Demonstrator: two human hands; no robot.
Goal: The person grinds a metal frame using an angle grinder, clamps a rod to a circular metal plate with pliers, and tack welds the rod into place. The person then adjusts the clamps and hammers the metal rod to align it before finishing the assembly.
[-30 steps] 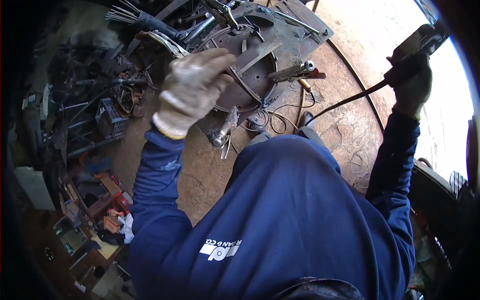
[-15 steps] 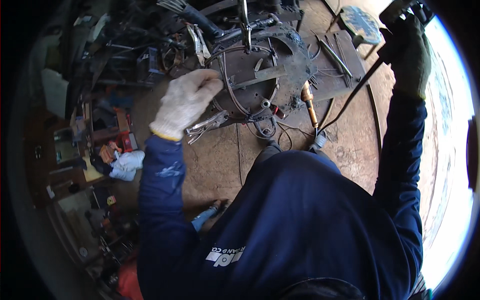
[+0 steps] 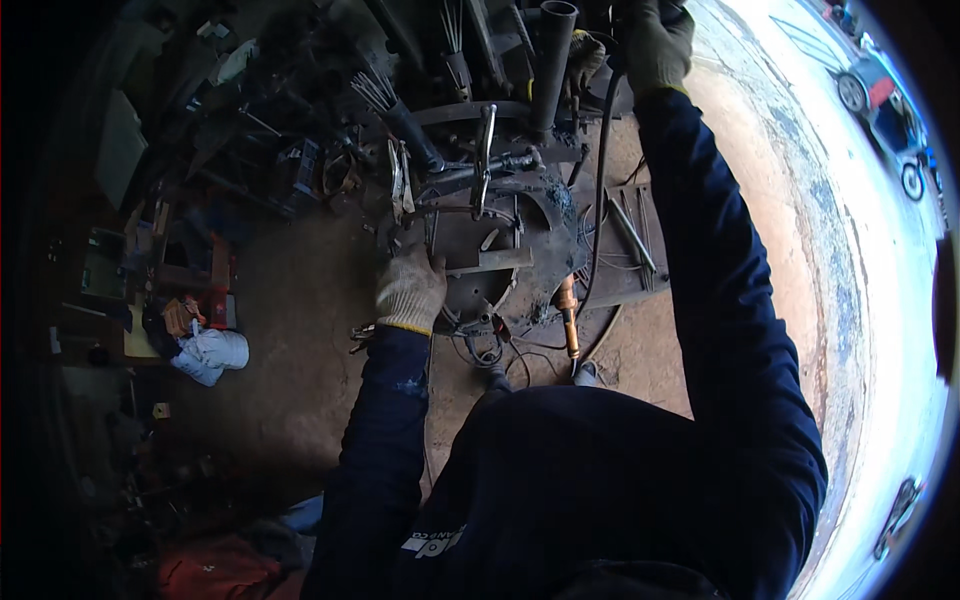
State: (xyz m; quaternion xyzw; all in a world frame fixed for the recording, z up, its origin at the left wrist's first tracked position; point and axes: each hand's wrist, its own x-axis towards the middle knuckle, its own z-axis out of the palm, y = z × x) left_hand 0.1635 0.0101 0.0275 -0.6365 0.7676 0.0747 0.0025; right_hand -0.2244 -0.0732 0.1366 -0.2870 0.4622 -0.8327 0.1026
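While cable [image 3: 602, 165] is hanging near rods [image 3: 632, 238], snagging is threatening.
Left hand [image 3: 411, 287] and right hand [image 3: 657, 48] are obscuring their grips: state unclear.

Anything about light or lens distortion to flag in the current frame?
Head view: daylight washes out the outdoor ground toward the right rim; head view: the dark blue top loses detail in shadow; head view: fisheye curves the scene's edges; head view: the left hand reads clearly, the right hand meets the top edge.
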